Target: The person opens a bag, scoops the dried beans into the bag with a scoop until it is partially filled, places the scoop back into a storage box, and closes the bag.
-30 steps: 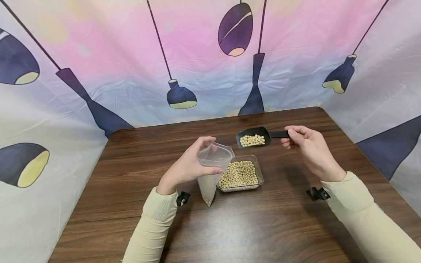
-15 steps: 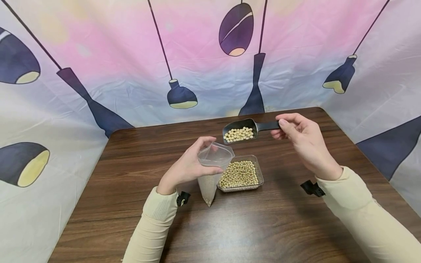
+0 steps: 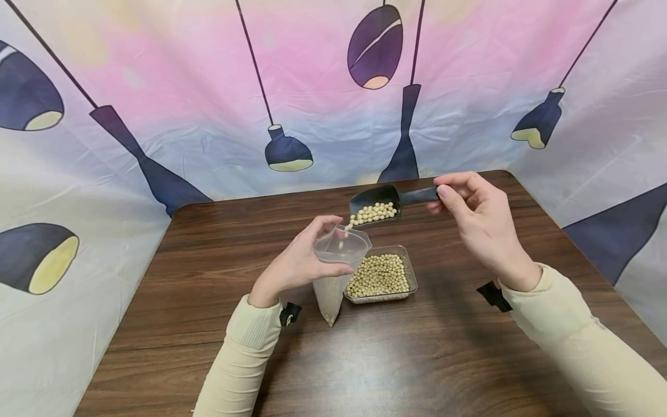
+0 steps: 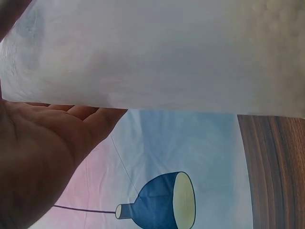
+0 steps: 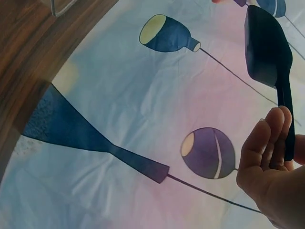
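My left hand (image 3: 297,260) curls round the open top of a clear plastic bag (image 3: 329,295), keeping its mouth spread wide. Pale contents show low in the bag, in the left wrist view (image 4: 281,52) at the right side. My right hand (image 3: 482,229) pinches the end of the handle of a black scoop (image 3: 374,198). The scoop tilts over the bag's mouth, and pale round beans (image 3: 377,212) slide off its lip and drop inside. In the right wrist view the scoop (image 5: 267,47) shows its dark underside, with fingers (image 5: 271,138) along its handle.
A clear rectangular tray (image 3: 411,275) full of the same beans stands on the brown wooden table (image 3: 406,359), just right of the bag. Behind the table hangs a cloth (image 3: 208,87) printed with lamps.
My right hand has carried the scoop leftward and up to the bag's mouth, then tipped it, so beans now fall in. My left hand and the bag have stayed put.
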`<move>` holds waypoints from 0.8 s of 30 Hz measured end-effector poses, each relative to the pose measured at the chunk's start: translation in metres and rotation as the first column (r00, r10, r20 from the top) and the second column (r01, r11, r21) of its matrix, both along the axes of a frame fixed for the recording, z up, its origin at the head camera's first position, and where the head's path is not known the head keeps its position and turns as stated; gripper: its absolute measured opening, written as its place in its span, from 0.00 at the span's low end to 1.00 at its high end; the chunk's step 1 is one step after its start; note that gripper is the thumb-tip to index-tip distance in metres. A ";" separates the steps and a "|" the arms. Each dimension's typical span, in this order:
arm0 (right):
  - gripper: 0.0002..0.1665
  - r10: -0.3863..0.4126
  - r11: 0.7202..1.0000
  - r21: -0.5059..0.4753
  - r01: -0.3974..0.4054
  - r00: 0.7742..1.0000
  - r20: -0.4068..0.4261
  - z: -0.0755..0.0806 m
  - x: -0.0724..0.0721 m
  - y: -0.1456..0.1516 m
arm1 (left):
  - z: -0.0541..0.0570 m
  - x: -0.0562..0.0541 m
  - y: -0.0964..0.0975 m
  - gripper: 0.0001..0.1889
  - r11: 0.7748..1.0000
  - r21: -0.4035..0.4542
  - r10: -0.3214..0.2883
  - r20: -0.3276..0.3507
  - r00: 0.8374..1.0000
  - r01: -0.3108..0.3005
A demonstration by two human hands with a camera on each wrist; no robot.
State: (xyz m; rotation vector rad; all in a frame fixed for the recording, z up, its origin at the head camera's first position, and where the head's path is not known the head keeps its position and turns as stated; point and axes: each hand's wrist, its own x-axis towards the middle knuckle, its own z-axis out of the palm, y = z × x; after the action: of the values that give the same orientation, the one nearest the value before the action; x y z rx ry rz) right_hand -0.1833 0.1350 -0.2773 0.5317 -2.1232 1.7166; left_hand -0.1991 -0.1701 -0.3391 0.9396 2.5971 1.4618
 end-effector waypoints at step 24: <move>0.10 -0.071 0.823 0.466 0.324 0.873 -0.482 -0.013 0.021 -0.004 | -0.001 0.000 0.000 0.44 1.000 -0.016 0.020 0.028 0.999 -0.020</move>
State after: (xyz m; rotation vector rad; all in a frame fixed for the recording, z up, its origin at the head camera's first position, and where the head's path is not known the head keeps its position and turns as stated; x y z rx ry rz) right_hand -0.1628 0.1309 -0.2901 0.7322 -2.1864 0.7584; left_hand -0.1993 -0.1704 -0.3403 0.8876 2.6017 1.4462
